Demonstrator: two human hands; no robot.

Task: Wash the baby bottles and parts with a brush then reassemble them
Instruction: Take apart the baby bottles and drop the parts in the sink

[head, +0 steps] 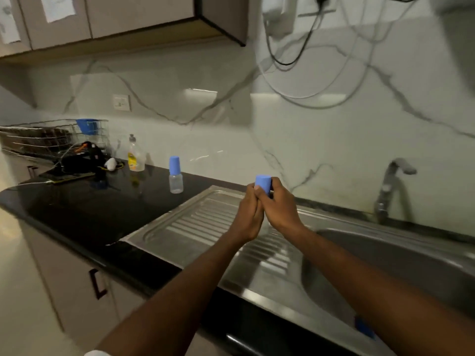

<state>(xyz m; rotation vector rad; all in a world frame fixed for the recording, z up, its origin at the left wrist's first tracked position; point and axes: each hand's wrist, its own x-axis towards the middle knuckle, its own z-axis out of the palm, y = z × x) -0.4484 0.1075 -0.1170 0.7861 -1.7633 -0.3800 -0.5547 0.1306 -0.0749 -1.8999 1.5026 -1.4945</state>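
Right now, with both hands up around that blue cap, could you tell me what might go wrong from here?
Both the left hand and right hand grip the blue cap above the ridged drainboard; if it slips, it could bounce into the sink basin. The capped bottle stands near the counter's sink-side edge, so a passing arm might topple it.

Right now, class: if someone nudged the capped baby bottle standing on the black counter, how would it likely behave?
The baby bottle looks clear and empty, so probably light. It is tall on a narrow base, so a nudge may tip it. The glossy counter may let it slide.
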